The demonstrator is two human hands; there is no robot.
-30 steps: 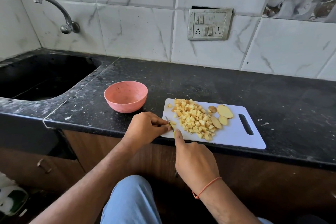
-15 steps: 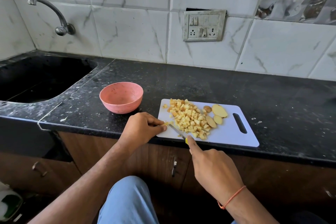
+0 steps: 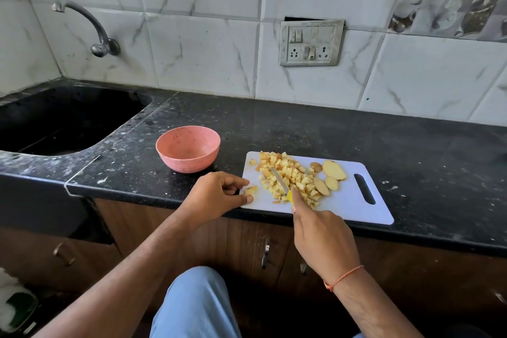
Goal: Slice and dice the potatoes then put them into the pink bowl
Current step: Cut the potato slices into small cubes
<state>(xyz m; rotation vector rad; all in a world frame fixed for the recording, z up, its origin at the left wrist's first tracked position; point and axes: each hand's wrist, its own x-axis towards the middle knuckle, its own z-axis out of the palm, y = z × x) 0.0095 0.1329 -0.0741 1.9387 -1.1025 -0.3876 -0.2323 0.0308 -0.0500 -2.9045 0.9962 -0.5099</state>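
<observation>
Black speckled table (image 3: 356, 140) w/ marble-tile wall behind, sink (image 3: 63, 118) at left; white cutting board (image 3: 348, 200) sits at the front edge, pink bowl (image 3: 188, 149) just left of it, nothing visible inside. Left hand (image 3: 216, 195) rests at board's left end, its grip pinching a small potato piece (image 3: 251, 190). Right hand (image 3: 323, 239) has its grip curled round a yellow-handled knife (image 3: 281, 182), blade lying in the diced potato pile (image 3: 288, 175), w/ a few potato slices (image 3: 329, 175) just right of the pile.
</observation>
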